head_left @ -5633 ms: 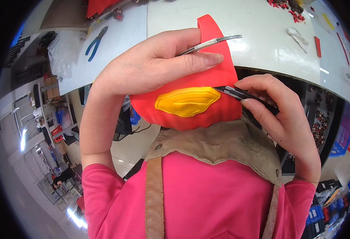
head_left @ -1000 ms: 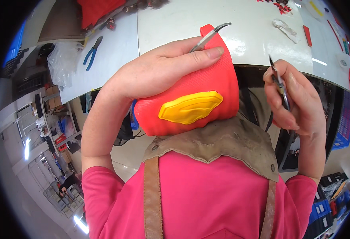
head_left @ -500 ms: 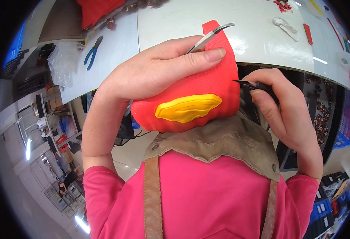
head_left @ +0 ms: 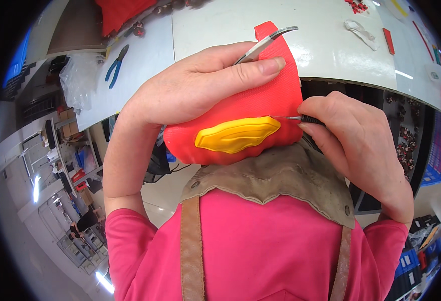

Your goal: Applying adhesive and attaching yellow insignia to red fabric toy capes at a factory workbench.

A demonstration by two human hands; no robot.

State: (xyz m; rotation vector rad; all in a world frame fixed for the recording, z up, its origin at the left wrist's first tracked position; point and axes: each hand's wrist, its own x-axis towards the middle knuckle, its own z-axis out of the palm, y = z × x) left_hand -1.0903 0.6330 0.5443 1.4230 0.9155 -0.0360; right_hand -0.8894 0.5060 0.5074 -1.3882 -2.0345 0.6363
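Note:
My left hand (head_left: 200,83) grips a curved red textured piece (head_left: 275,88), thumb on top and the other fingers hidden behind. Curved-tip tweezers (head_left: 255,51) are tucked in the same hand, their bent tip sticking out up and to the right. On the red piece's lower part sits a raised yellow oval patch (head_left: 238,134) with moulded lines. In my right hand (head_left: 353,130) a slim craft knife (head_left: 309,119) with a black handle is pinched between thumb and fingers. Its thin blade points left and meets the upper right edge of the yellow patch.
Blue-handled pliers (head_left: 116,66) lie on the white table (head_left: 215,25) at the left, beside a clear plastic bag (head_left: 80,80). A brown apron (head_left: 265,173) sits just under the red piece. Right, below the table edge, stands a blue crate (head_left: 436,148).
My right hand has moved left and slightly down, bringing the blade from the red piece's right edge to the yellow patch's edge. The left hand has hardly moved.

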